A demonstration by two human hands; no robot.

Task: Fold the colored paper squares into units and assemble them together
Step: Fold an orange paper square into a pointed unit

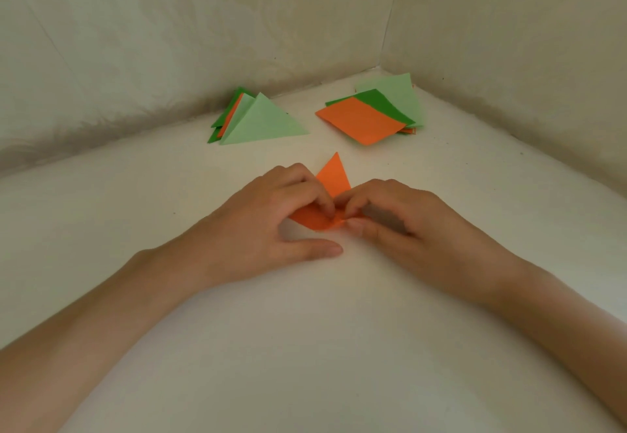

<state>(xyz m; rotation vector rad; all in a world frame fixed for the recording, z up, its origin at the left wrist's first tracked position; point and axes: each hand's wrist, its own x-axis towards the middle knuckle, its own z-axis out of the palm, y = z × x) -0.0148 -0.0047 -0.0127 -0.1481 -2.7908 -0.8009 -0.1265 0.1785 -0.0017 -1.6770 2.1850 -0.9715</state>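
An orange paper piece (333,178) lies partly folded on the white surface at the centre, one pointed flap sticking up behind my fingers. My left hand (271,222) presses its curled fingertips on the paper's left part, thumb stretched out flat on the surface below. My right hand (400,219) pinches the paper's middle fold between thumb and fingers. A pile of folded triangles (261,120) in light green, dark green and orange lies at the back left. A stack of flat squares (363,120), orange on top over dark and light green, lies at the back right.
The white surface (322,347) runs into a corner formed by two pale walls (383,59) behind the paper piles. Both of my forearms reach in from the lower corners of the view.
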